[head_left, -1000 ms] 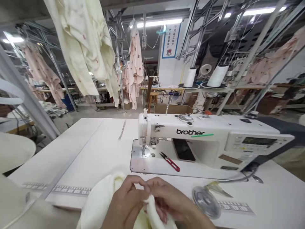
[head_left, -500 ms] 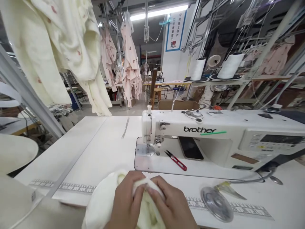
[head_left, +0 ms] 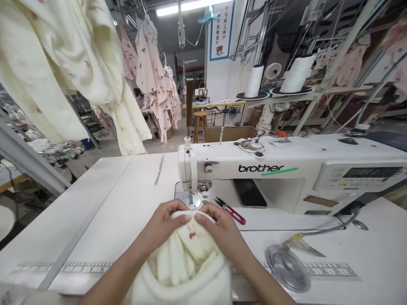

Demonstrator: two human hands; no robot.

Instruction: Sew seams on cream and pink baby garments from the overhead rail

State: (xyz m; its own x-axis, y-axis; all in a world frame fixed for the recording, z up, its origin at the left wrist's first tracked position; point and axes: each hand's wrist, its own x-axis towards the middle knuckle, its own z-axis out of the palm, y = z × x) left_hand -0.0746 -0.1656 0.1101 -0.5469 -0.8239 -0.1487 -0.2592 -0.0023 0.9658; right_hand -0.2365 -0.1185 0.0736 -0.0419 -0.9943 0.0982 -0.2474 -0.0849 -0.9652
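A cream fleece garment (head_left: 187, 292) with a small reddish print hangs over the front of the sewing table. My left hand (head_left: 170, 220) pinches its upper edge between thumb and fingers. Close beside it, my right hand (head_left: 214, 220) grips the same edge, the two thumbs nearly meeting. The held edge lies just in front of the needle and presser foot of a white sewing machine (head_left: 286, 161); whether the cloth touches the foot is hard to tell. Red-handled thread snips (head_left: 233, 212) lie right of my right hand, near a dark phone (head_left: 249, 192) under the machine arm.
A clear round disc (head_left: 288, 267) rests on the table at right, by a printed ruler strip (head_left: 333, 271). Cream garments (head_left: 73, 63) hang at upper left, pink ones (head_left: 155, 76) behind. White thread cones (head_left: 297, 74) stand behind the machine.
Both hands have moved forward with the garment's edge, from the table's front up to the needle area. The garment is now spread more open, its print showing.
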